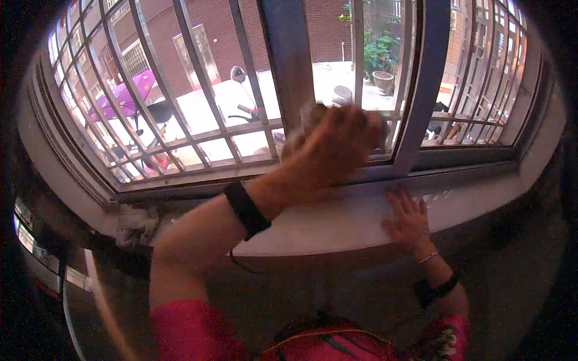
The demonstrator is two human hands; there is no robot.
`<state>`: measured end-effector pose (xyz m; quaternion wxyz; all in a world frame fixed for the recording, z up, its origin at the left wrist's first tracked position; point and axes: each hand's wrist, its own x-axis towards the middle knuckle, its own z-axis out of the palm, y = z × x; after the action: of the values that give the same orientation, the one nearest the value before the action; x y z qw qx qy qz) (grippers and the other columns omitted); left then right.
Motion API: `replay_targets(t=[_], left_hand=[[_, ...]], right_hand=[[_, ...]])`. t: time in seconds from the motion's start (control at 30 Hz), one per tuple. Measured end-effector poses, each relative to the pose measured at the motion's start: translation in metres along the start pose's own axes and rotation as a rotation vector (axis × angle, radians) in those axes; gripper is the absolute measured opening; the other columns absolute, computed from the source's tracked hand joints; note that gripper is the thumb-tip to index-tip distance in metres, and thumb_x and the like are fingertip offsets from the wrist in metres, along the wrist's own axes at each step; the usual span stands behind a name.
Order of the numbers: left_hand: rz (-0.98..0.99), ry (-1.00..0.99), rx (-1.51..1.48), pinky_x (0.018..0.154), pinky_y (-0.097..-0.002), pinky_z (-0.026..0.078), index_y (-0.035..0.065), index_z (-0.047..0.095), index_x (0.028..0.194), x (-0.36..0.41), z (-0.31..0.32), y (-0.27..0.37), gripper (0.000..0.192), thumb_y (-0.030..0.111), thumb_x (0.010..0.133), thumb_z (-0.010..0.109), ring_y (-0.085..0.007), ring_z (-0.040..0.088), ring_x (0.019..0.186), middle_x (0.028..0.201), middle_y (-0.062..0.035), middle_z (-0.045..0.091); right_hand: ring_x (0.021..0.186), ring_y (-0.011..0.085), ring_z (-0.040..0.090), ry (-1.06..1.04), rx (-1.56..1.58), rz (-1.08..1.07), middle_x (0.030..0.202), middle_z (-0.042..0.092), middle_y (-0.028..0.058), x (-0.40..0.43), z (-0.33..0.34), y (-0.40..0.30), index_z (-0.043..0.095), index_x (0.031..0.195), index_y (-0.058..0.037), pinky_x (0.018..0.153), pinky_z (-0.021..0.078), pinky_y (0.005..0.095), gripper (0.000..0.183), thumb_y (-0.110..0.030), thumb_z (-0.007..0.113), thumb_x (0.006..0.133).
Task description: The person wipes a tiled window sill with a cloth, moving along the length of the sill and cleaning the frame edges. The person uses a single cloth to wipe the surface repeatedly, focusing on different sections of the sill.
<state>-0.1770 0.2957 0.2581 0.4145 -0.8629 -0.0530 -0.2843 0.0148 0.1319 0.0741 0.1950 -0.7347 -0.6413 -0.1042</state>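
My left hand, blurred, is raised against the window with its fingers bent. Bunched under it is what looks like a brownish-grey cloth, mostly hidden by the hand. It lies over the lower part of the sliding window's metal frame and the pane beside it. A black band circles my left wrist. My right hand rests palm down on the pale windowsill, fingers spread, with nothing in it.
Metal security bars stand outside the panes. A crumpled greyish thing lies at the sill's left end. Beyond the bars are a purple umbrella, a scooter mirror and a potted plant. A thin dark cord hangs below my left forearm.
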Motion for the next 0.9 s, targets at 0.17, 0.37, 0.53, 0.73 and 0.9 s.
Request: replay_targets(t=[0.17,0.37,0.53,0.73,0.9], left_hand=[[-0.219,0.117,0.397,0.069,-0.0449,0.043,0.0082,0.055,0.111,0.074,-0.051,-0.071,0.033,0.022,0.082,0.059,-0.0267,0.054,0.088,0.096,-0.0128,0.054],[-0.052,0.044,0.282,0.078,-0.0489,0.041,0.0042,0.048,0.118,0.028,0.011,0.014,0.043,0.022,0.079,0.054,-0.0303,0.052,0.096,0.104,-0.0145,0.053],[0.163,-0.043,0.135,0.078,-0.0468,0.042,0.0019,0.050,0.117,-0.022,0.046,0.060,0.044,0.025,0.079,0.055,-0.0289,0.052,0.097,0.108,-0.0163,0.053],[-0.121,0.399,0.263,0.076,-0.0461,0.040,0.0051,0.063,0.093,0.079,0.007,-0.051,0.025,0.019,0.071,0.061,-0.0255,0.054,0.091,0.096,-0.0111,0.058],[-0.371,-0.145,-0.152,0.068,-0.0434,0.042,0.0054,0.060,0.095,0.118,-0.086,-0.048,0.025,0.025,0.079,0.062,-0.0254,0.053,0.085,0.087,-0.0121,0.055]], right_hand=[[0.130,0.0353,0.037,0.037,-0.016,-0.008,0.141,0.041,0.0153,0.001,-0.005,-0.010,0.038,0.140,-0.0242,0.104,0.0201,0.0638,0.065,-0.052,0.054,0.083],[0.132,0.0341,0.035,-0.064,-0.031,0.011,0.142,0.040,0.0111,0.001,-0.017,-0.017,0.039,0.139,-0.0160,0.106,0.0178,0.0606,0.064,-0.045,0.054,0.084],[0.131,0.0369,0.035,-0.027,0.037,-0.034,0.139,0.043,0.0115,0.000,-0.012,-0.014,0.039,0.139,-0.0164,0.106,0.0143,0.0629,0.063,-0.047,0.052,0.085],[0.132,0.0350,0.036,-0.048,-0.029,-0.005,0.139,0.045,0.0113,0.003,-0.018,-0.019,0.041,0.138,-0.0154,0.106,0.0167,0.0608,0.062,-0.043,0.054,0.085],[0.132,0.0352,0.035,-0.033,-0.024,-0.002,0.139,0.044,0.0109,0.001,-0.014,-0.013,0.040,0.139,-0.0176,0.105,0.0171,0.0619,0.062,-0.044,0.054,0.085]])
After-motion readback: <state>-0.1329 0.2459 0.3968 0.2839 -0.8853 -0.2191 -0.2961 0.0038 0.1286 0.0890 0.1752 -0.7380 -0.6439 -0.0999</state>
